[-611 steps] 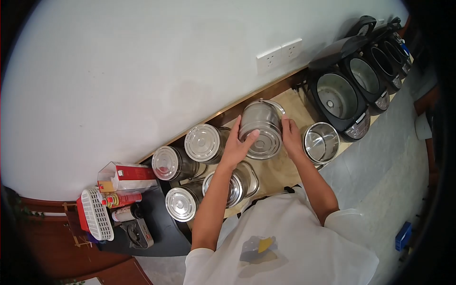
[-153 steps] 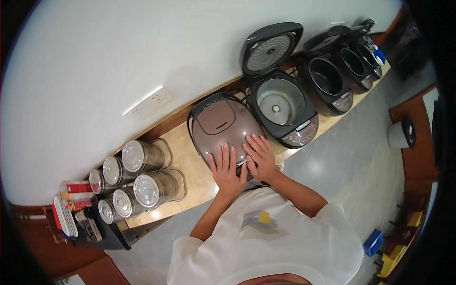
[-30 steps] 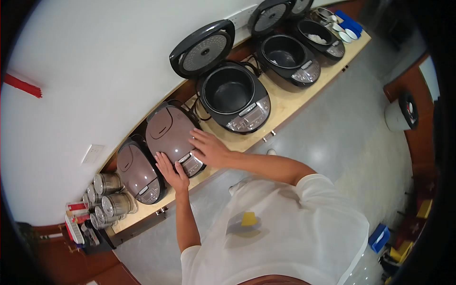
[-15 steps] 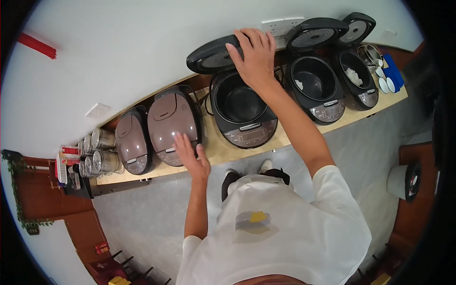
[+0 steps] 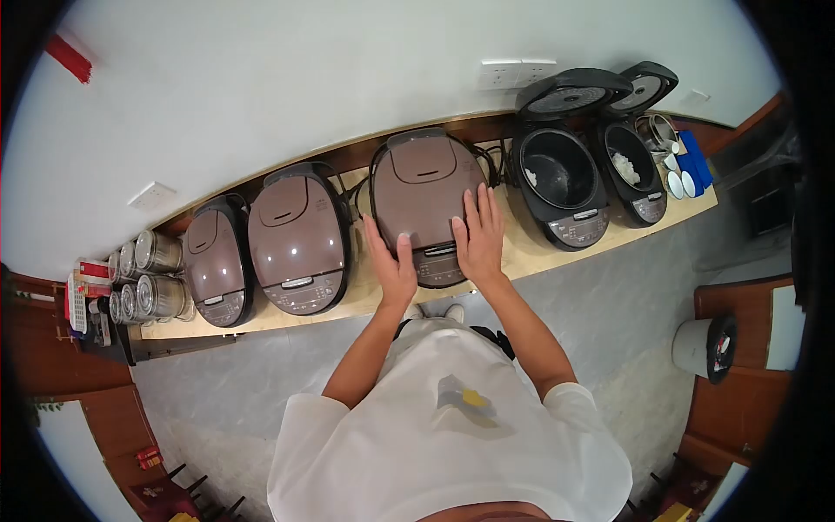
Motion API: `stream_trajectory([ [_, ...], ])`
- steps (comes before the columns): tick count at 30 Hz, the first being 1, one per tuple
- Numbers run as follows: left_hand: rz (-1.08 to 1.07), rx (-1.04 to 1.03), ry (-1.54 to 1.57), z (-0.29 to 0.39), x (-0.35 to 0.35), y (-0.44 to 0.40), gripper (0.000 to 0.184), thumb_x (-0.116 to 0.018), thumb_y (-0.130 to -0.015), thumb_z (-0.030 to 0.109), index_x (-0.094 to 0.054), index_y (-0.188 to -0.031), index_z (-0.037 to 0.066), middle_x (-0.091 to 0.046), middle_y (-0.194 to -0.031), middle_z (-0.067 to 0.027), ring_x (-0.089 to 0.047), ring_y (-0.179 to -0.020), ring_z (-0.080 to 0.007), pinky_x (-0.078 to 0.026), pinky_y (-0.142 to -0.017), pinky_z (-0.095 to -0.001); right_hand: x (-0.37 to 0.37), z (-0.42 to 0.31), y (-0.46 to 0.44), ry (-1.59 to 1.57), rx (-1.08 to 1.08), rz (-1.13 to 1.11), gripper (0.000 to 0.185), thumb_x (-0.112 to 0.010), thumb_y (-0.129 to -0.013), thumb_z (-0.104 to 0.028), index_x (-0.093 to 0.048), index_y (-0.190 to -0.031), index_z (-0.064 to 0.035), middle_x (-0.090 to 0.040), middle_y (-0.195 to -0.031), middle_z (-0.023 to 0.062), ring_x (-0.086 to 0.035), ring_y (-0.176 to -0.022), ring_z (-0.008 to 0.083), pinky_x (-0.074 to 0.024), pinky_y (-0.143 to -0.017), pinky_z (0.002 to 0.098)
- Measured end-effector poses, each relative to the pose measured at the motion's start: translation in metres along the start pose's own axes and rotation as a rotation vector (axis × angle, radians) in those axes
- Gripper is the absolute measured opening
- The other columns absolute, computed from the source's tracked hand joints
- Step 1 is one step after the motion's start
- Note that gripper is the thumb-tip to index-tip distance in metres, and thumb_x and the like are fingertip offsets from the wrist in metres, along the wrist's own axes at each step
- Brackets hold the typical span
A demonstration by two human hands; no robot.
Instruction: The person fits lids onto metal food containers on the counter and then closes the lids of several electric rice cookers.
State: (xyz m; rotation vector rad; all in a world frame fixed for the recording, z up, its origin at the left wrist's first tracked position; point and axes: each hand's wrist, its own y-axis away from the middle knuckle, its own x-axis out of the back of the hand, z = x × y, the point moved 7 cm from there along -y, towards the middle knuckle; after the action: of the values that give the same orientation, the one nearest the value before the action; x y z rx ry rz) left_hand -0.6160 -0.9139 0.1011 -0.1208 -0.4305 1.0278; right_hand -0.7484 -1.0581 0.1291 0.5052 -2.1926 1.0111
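In the middle of the wooden counter (image 5: 364,294) stands a brown rice cooker (image 5: 420,196) with its lid down. My left hand (image 5: 393,267) lies at its front left side, fingers stretched. On its front right side rests my right hand (image 5: 480,235), fingers extended and holding nothing. Two more closed rice cookers, a larger one (image 5: 297,230) and a smaller one (image 5: 214,261), sit to the left. To the right, a black rice cooker (image 5: 581,222) has its lid raised and a little rice (image 5: 531,177) in its pot. Beyond it, another open cooker (image 5: 649,209) holds white rice (image 5: 624,170).
Several glass jars (image 5: 159,296) stand at the counter's left end. At the right end are a metal pot (image 5: 658,132), white bowls (image 5: 675,184) and a blue cloth (image 5: 694,165). Wall sockets (image 5: 517,74) are behind. A bin (image 5: 696,348) stands on the floor at right.
The middle cooker's lid has come down from raised to closed. My right hand has moved from that lid to the cooker's front right; my left hand has shifted right from the neighbouring cooker.
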Motion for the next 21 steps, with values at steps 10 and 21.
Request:
stream_trajectory([
  [10, 0.019, -0.022, -0.03, -0.013, -0.008, 0.01, 0.086, -0.069, -0.098, 0.027, -0.021, -0.159, -0.009, -0.024, -0.164, -0.0321, -0.026, -0.153, -0.0451, -0.022, -0.125, -0.0483, -0.013, 0.001, 0.005, 0.072, -0.079, -0.122, 0.058, -0.046, -0.107, -0.031, -0.04, -0.155, 0.0026, -0.03, -0.164, 0.0282, -0.026, -0.152, 0.0459, -0.021, -0.122, 0.056],
  [21, 0.04, -0.011, -0.018, -0.016, -0.006, 0.01, 0.088, -0.072, -0.095, 0.026, -0.022, -0.16, -0.007, -0.026, -0.163, -0.0324, -0.027, -0.152, -0.0467, -0.024, -0.124, -0.0495, -0.012, -0.002, 0.003, 0.105, -0.061, -0.112, 0.055, -0.047, -0.107, -0.028, -0.043, -0.154, 0.001, -0.034, -0.163, 0.0269, -0.029, -0.151, 0.0466, -0.0215, -0.122, 0.0581],
])
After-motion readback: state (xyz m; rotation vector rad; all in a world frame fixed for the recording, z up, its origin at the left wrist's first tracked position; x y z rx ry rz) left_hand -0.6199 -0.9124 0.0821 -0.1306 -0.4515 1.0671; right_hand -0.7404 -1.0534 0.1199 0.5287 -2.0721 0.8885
